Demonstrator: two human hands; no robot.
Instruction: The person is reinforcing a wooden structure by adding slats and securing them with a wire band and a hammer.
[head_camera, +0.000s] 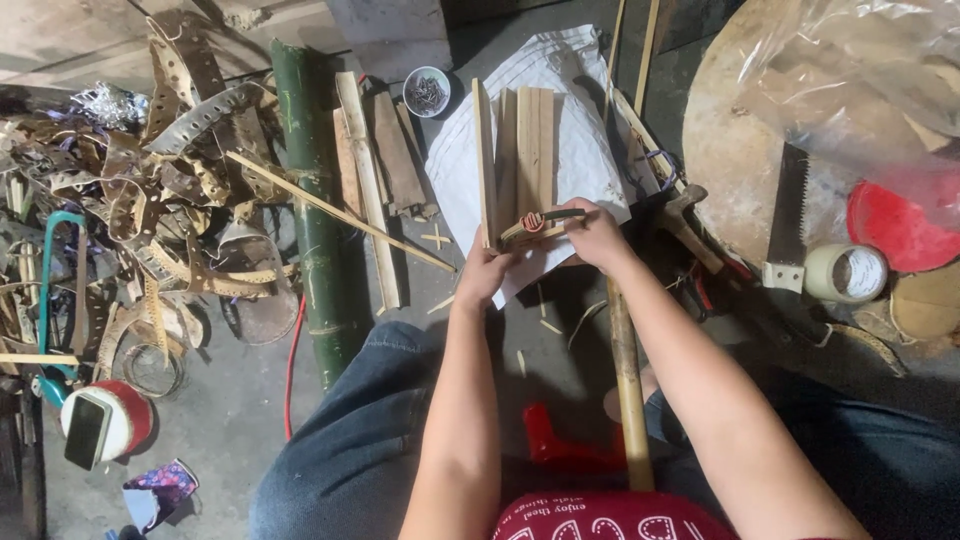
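Two hands meet over the white sack on the floor. The left hand has its fingers closed on the near ends of the bamboo slats — long axis pointing away. The right hand pinches a small dark-handled tool laid crosswise. Seemingly mid-binding or trimming; the next move needs the slat ends kept flush.

Your single head camera looks steeply down from above your lap, close over both hands, left hand and right hand, facing the floor ahead of your knees.
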